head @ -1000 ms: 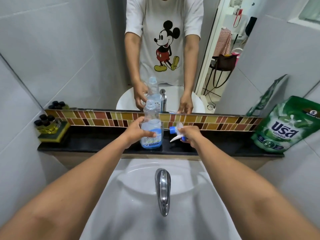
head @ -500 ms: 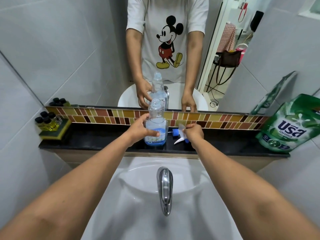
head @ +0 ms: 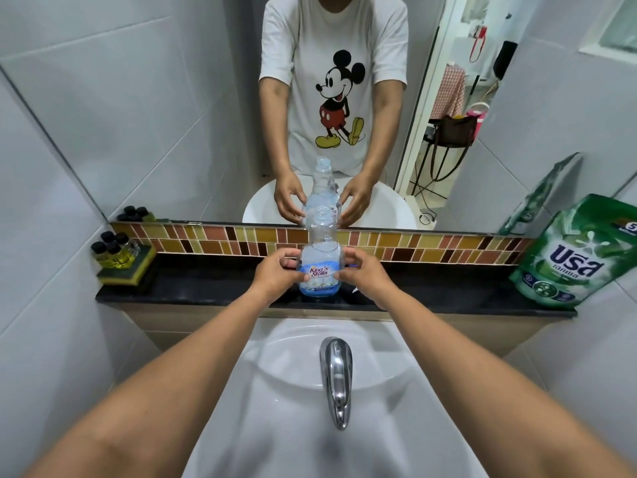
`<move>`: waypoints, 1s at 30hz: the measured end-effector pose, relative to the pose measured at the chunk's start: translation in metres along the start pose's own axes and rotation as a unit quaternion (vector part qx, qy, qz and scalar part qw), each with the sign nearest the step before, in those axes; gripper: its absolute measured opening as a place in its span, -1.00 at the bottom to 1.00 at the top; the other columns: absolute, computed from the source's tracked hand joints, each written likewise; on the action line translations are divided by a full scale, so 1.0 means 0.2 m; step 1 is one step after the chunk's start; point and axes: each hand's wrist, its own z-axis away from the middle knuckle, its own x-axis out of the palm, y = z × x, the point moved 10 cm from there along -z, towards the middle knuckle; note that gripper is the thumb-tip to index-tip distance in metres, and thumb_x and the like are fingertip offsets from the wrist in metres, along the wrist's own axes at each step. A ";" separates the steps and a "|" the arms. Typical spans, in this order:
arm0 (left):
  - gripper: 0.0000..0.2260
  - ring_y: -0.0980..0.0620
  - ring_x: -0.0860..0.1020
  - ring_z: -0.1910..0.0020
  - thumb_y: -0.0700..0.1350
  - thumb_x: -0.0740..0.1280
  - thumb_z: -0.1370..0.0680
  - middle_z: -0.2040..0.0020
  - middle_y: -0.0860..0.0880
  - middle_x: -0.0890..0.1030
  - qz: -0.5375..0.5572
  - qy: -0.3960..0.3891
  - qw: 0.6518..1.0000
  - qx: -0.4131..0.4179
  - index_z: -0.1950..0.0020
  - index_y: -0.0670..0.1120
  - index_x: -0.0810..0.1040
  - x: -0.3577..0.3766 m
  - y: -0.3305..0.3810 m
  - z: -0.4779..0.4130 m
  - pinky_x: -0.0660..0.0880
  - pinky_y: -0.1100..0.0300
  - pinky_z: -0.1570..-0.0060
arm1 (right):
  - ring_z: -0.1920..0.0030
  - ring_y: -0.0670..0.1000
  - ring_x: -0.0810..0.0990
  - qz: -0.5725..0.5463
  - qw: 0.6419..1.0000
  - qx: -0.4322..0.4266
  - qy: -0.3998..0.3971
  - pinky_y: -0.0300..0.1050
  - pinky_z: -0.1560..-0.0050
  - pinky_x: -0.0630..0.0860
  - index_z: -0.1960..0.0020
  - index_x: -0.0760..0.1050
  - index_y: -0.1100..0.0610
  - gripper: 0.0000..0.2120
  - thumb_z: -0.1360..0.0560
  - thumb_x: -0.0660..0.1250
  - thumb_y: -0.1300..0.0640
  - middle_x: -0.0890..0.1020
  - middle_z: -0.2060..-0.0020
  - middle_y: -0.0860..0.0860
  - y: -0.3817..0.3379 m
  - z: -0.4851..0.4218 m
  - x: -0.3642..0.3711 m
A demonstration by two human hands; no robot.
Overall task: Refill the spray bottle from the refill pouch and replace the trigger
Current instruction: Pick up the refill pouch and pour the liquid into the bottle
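The clear spray bottle [head: 319, 250], with a blue label and an uncapped neck, stands upright on the black ledge [head: 206, 291] in front of the mirror. My left hand [head: 275, 274] grips its left side and my right hand [head: 367, 276] curls round its right side. The trigger lies on the ledge behind my right hand; only a white tip [head: 355, 290] shows under the wrist. The green refill pouch [head: 565, 257] leans against the wall at the ledge's far right, away from both hands.
The white basin [head: 310, 381] and its chrome tap [head: 336, 374] lie below the ledge, between my forearms. Several small black-capped bottles of yellow liquid [head: 115, 248] sit on a sponge at the ledge's left end. Tiled walls close in on both sides.
My right hand has let go of the trigger, which now lies on the ledge, and moved left onto the bottle. My left hand stays on the bottle.
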 end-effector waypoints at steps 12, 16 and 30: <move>-0.54 -0.10 0.63 -0.15 -0.36 0.51 -0.43 0.03 -0.01 0.63 -0.018 0.005 1.000 -0.007 -0.29 -0.11 0.54 0.08 0.03 0.01 0.58 0.32 0.30 | -0.21 0.09 0.61 0.013 0.999 -0.006 0.033 -0.07 0.00 0.64 -0.27 0.53 0.17 -0.55 -0.43 0.49 0.38 0.62 -0.15 0.06 0.04 0.03 -0.09; -0.47 -0.06 0.58 -0.17 -0.21 0.58 -0.40 -0.18 -0.07 0.59 -0.074 0.036 0.997 -0.012 -0.33 -0.01 0.54 0.01 0.01 0.03 0.61 -0.01 -0.12 | -0.24 0.07 0.59 0.032 0.998 -0.006 0.045 -0.05 -0.11 0.62 -0.36 0.49 0.17 -0.44 -0.40 0.53 0.35 0.61 -0.23 0.09 0.03 0.04 -0.12; -0.87 0.01 0.65 0.22 0.01 0.44 -0.51 0.27 0.03 0.65 -0.161 -0.106 0.978 0.077 0.19 0.00 0.66 0.53 0.30 0.33 0.65 -0.08 -0.03 | -0.11 0.06 0.59 0.055 0.966 0.037 0.249 0.01 -0.14 0.57 -0.27 0.56 0.11 -0.71 -0.56 0.37 0.15 0.63 -0.07 0.03 0.16 0.51 -0.85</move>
